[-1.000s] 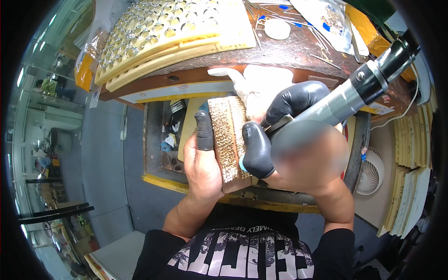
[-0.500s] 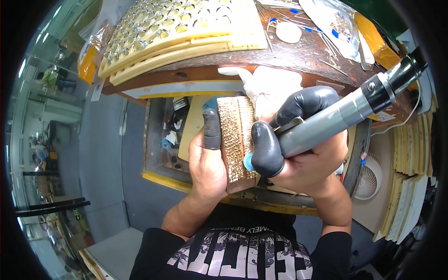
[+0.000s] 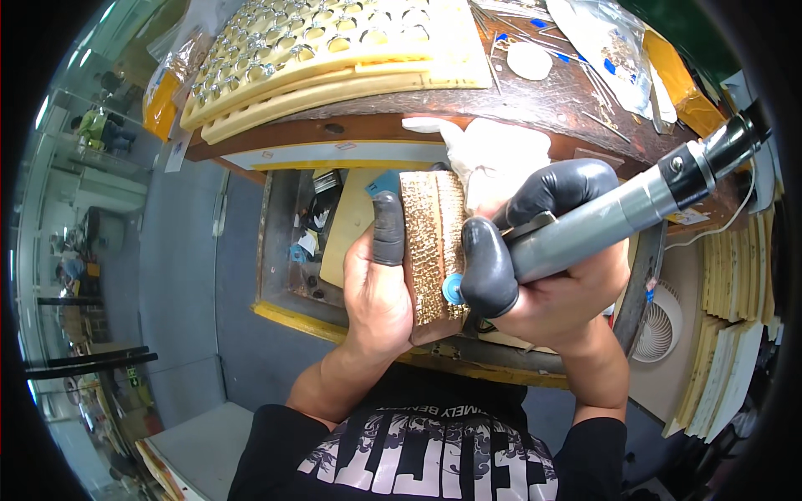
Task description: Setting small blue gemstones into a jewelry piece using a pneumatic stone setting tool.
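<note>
- Block (image 3: 436,332): brown, long, gold bits in rows on face
- Handpiece (image 3: 585,230): grey, black rear, slants up right
- Disc (image 3: 452,289): blue, round, at block's lower right edge

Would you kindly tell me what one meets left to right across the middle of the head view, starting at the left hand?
Left hand, gold-faced block, right hand, white fan, stacked pale boards.

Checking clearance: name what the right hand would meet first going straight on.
Likely the gold-faced block in the left hand; the blue disc overlaps it in view, but depth is unclear.
</note>
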Available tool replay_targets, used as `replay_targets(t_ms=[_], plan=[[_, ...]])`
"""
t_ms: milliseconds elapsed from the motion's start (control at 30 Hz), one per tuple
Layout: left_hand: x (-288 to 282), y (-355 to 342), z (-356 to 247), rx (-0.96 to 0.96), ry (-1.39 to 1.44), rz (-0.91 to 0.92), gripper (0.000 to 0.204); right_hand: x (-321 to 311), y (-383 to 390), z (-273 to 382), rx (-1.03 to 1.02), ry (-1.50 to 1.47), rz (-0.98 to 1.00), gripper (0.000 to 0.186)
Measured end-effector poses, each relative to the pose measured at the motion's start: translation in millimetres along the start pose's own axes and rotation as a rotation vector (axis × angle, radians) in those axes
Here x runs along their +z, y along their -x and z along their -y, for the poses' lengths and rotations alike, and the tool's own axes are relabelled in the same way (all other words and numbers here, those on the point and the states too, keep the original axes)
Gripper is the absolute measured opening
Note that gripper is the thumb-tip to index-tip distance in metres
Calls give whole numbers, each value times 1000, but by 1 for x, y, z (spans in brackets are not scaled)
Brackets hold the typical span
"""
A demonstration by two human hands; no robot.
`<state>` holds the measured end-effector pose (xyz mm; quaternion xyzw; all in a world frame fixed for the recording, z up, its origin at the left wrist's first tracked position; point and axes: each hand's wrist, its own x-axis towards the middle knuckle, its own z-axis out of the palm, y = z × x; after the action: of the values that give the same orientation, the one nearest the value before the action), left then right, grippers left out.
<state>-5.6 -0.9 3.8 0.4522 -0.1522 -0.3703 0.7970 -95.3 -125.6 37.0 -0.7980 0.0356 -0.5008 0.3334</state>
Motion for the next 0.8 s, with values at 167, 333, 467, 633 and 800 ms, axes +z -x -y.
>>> replay_targets(t_ms=[167, 333, 467, 633, 800], plan=[[1, 0, -1, 2, -8, 0, 50, 1, 0, 1, 3, 10, -16, 21], [0, 0, 0, -2, 11, 1, 50, 3, 0, 0, 18, -15, -31, 19], [-3, -1, 1, -1, 8, 11, 49, 1, 0, -2, -37, 27, -14, 20], [-2, -1, 2, -10, 30, -7, 47, -1, 1, -3, -56, -15, -18, 21], [-10, -1, 4, -7, 17, 34, 47, -1, 4, -4, -19, -50, -40, 22]])
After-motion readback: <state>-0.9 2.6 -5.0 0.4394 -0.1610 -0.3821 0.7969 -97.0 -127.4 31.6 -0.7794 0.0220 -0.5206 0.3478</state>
